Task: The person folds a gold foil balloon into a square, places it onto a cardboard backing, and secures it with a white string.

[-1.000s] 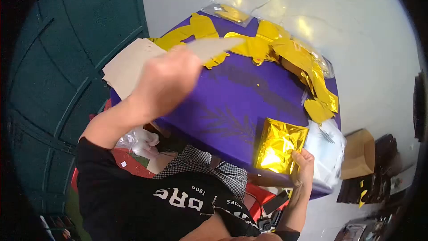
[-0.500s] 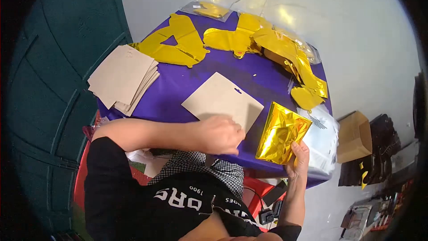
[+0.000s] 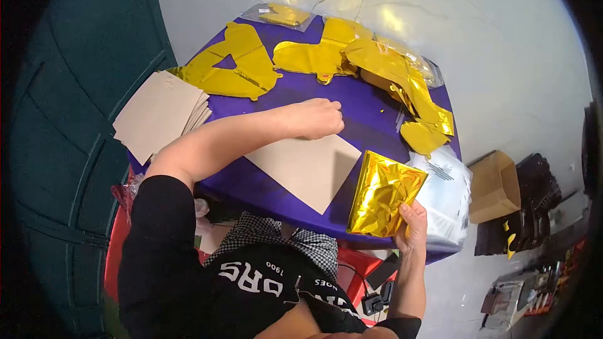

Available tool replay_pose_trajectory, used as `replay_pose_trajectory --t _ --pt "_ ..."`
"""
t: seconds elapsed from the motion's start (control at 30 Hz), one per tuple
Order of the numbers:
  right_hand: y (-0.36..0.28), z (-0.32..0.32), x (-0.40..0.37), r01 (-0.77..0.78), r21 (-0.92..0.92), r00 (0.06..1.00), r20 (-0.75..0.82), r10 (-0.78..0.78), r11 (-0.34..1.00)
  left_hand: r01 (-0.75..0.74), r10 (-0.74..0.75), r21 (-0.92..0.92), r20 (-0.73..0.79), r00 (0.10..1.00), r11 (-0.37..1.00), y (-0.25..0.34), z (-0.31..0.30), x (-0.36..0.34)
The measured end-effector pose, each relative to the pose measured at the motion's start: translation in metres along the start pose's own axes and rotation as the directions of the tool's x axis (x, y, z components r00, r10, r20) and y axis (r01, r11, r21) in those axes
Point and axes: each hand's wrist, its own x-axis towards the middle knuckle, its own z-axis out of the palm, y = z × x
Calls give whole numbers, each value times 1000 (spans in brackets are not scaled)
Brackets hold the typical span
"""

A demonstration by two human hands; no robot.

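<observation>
A beige card (image 3: 308,172) lies flat on the purple tablecloth (image 3: 251,191) in front of me. My left hand (image 3: 319,118) is closed at the card's far edge and covers part of it. Whether anything is between its fingers is hidden. On the right, my right hand (image 3: 412,223) grips a folded shiny gold foil packet (image 3: 386,194) by its lower right corner, with the thumb on top. The packet is beside the card, close to its right side.
Stacked beige cards (image 3: 157,110) sit at the table's left. Flat gold foil shapes (image 3: 229,66) line the far side, near a clear bag (image 3: 278,15). Clear plastic sleeves (image 3: 446,201) lie at the right edge. An open cardboard box (image 3: 494,186) stands beyond.
My left hand has moved away from my body, from the card's near part to its far edge. My right hand still holds the gold packet. The view has shifted slightly.
</observation>
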Motion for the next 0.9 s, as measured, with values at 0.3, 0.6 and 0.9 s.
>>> replay_pose_trajectory --t 0.3,0.6,0.9 --pt "-4 1 0 -96 47 995 -1 97 994 126 -80 -238 194 978 963 -16 -7 11" --pt "-4 -4 0 -130 79 991 12 130 988 240 -94 -824 224 970 513 -24 -31 10" --pt "-4 -5 -1 -150 96 989 30 147 984 202 -218 -738 76 973 644 -15 -13 23"
